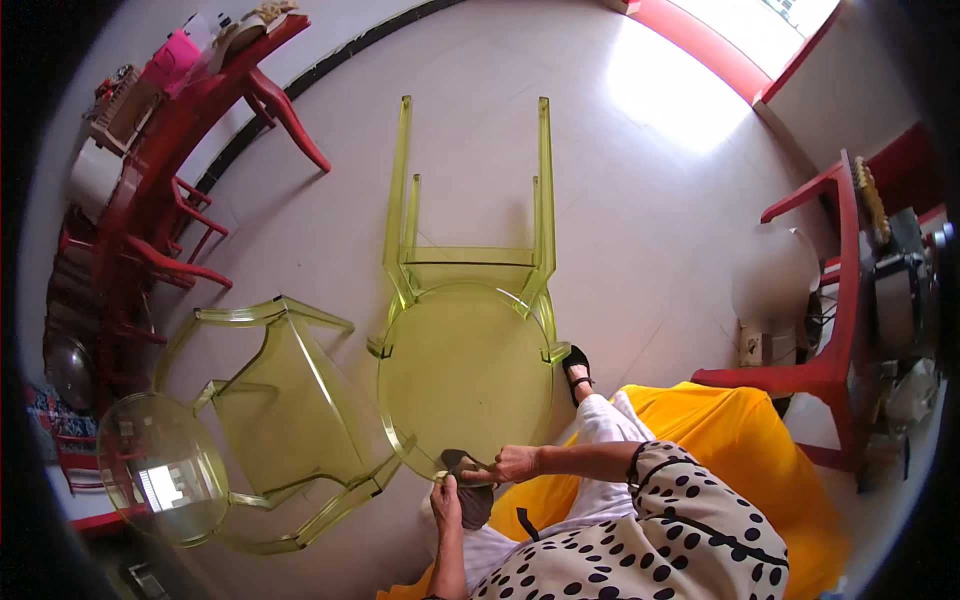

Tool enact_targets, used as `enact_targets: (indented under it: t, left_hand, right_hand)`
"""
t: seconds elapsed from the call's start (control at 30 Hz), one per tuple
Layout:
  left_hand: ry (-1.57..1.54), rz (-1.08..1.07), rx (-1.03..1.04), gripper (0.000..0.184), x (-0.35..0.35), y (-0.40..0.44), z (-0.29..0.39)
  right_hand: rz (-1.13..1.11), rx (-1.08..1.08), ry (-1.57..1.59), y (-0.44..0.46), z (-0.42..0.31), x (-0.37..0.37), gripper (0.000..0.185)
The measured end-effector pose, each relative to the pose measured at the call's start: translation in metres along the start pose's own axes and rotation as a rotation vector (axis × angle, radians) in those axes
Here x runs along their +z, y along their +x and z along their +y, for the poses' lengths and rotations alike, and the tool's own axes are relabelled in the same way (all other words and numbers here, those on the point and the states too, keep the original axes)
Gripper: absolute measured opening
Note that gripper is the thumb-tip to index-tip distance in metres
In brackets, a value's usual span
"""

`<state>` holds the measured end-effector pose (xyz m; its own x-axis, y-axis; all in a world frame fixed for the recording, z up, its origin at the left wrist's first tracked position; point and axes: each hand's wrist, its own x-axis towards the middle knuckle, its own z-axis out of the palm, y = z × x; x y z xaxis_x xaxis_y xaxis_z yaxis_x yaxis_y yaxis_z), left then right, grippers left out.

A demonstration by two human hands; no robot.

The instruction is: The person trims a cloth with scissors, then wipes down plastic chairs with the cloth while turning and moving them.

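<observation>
A clear yellow-green plastic chair [465, 375] lies in front of me, its legs pointing away and its round back towards my lap. At the near rim of the back, my left hand [447, 503] is closed with its thumb up against the edge. Just to its right, my right hand [515, 464] is closed on a dark brown cloth [474, 505], its fingers reaching along the rim. The cloth is bunched at the edge and hangs down over my lap. Part of the left fingers is hidden behind the rim.
A second yellow-green chair [290, 400] lies tipped over on the left. A red table [160, 170] laden with things stands at the upper left. Another red piece of furniture [835, 370] is at the right. Yellow fabric [710, 415] covers what is under me.
</observation>
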<state>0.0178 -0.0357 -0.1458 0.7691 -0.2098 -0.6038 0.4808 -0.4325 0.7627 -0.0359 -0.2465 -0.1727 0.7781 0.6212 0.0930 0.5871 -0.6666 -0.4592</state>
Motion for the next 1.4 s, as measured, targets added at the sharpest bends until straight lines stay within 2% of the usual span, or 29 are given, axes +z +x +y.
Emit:
enact_targets:
  t: [0.03, 0.23, 0.33, 0.37, 0.4, 0.47, 0.5, 0.53, 0.57, 0.63, 0.67, 0.73, 0.77, 0.87, 0.93, 1.0, 1.07, 1.13, 1.2, 1.27, 1.33, 1.4]
  left_hand:
    - [0.056, 0.039, -0.106, 0.043, -0.001, -0.007, -0.008]
    - [0.104, 0.037, -0.029, 0.042, 0.001, -0.023, -0.080]
    - [0.064, 0.145, -0.058, 0.044, 0.015, -0.017, -0.144]
    - [0.111, 0.090, -0.111, 0.046, 0.011, -0.017, -0.159]
    - [0.048, 0.128, -0.157, 0.047, 0.017, -0.018, -0.174]
    - [-0.075, 0.195, -0.242, 0.051, 0.027, -0.015, -0.202]
    - [-0.191, 0.187, -0.239, 0.052, 0.027, -0.004, -0.237]
    - [-0.142, 0.156, -0.225, 0.050, 0.025, -0.003, -0.258]
    - [-0.094, 0.126, -0.211, 0.049, 0.022, -0.004, -0.273]
    - [0.017, 0.053, -0.120, 0.043, 0.016, -0.011, -0.278]
    - [0.018, 0.033, -0.077, 0.042, 0.013, -0.022, -0.274]
    - [-0.017, 0.026, -0.018, 0.040, 0.012, -0.056, -0.245]
    - [-0.041, 0.091, 0.025, 0.042, 0.013, -0.073, -0.232]
    - [-0.126, 0.335, 0.174, 0.045, 0.002, -0.107, -0.182]
    - [0.033, 0.434, 0.431, 0.049, -0.033, -0.086, -0.174]
    - [0.280, 0.618, 0.617, 0.054, -0.056, -0.134, -0.094]
    - [0.544, 0.710, 0.670, 0.067, -0.093, -0.142, -0.048]
    - [0.950, 0.812, 0.592, 0.077, -0.124, -0.144, -0.014]
    - [1.203, 0.759, 0.489, 0.082, -0.163, -0.135, 0.010]
    - [1.353, 0.738, 0.484, 0.080, -0.206, -0.111, 0.015]
    - [1.415, 0.716, 0.391, 0.078, -0.241, -0.087, 0.017]
    - [1.471, 0.726, 0.186, 0.071, -0.240, -0.075, 0.027]
  right_hand:
    - [-0.026, 0.008, 0.003, -0.003, -0.007, 0.016, 0.067]
    - [-0.047, 0.034, -0.048, -0.026, -0.032, 0.078, 0.071]
    - [-0.128, 0.042, -0.056, -0.041, -0.041, 0.113, 0.076]
    - [0.023, 0.018, -0.090, -0.048, -0.049, 0.111, 0.078]
    - [-0.143, 0.068, -0.082, -0.052, -0.050, 0.123, 0.081]
    - [-0.155, 0.038, -0.159, -0.060, -0.055, 0.141, 0.085]
    - [-0.140, 0.023, -0.192, -0.063, -0.054, 0.157, 0.086]
    - [-0.124, 0.008, -0.220, -0.066, -0.057, 0.172, 0.087]
    - [-0.218, 0.056, -0.215, -0.067, -0.065, 0.172, 0.086]
    - [0.158, -0.073, -0.352, -0.064, -0.042, 0.210, 0.087]
    - [0.343, -0.141, -0.403, -0.065, -0.042, 0.230, 0.087]
    - [-0.007, -0.015, -0.300, -0.069, -0.064, 0.190, 0.088]
    - [-0.146, 0.028, -0.251, -0.069, -0.070, 0.170, 0.089]
    - [-0.269, 0.055, -0.263, -0.060, -0.079, 0.142, 0.089]
    - [-0.287, 0.034, -0.280, -0.060, -0.081, 0.145, 0.091]
    - [-0.303, 0.032, -0.299, -0.053, -0.078, 0.147, 0.093]
    - [-0.353, 0.021, -0.299, -0.057, -0.077, 0.151, 0.095]
    - [-0.332, 0.016, -0.257, -0.057, -0.080, 0.147, 0.096]
    - [-0.362, 0.044, -0.256, -0.051, -0.080, 0.144, 0.096]
    - [-0.258, 0.014, -0.220, -0.048, -0.075, 0.153, 0.095]
    - [-0.205, 0.019, -0.198, -0.045, -0.070, 0.159, 0.094]
    - [-0.216, 0.018, -0.178, -0.039, -0.070, 0.160, 0.093]
